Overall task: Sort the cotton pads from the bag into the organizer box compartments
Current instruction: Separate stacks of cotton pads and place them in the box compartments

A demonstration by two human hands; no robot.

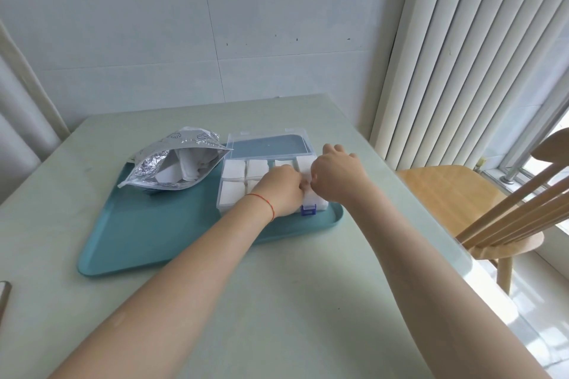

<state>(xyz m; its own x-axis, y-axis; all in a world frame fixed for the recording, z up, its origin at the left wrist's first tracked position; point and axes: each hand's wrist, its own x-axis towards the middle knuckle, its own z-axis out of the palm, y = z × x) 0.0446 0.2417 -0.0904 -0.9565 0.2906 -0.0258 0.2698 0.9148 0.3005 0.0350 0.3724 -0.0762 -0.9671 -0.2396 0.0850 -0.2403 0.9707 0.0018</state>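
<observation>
While the table (277, 301) holds my blue tray (147, 237) so nothing slides, the open bag (175, 168) lies beside the organizer box (229, 197), where my left hand (281, 191) and right hand (335, 175) pinch a cotton pad (308, 192) into a front slot to make it fit.

A pale green tabletop (277, 301) is set against a far wall (184, 24) of large, light grey-white panels divided by thin seams, with a few small dark marks seen on it. To the right, cream vertical blinds (462, 55) are hung from top to floor. Beside them a window (551, 138) is seen, through which daylight is cast onto the white floor (538, 301). A light wooden chair (455, 191) with a spindle back is placed at the right.
</observation>
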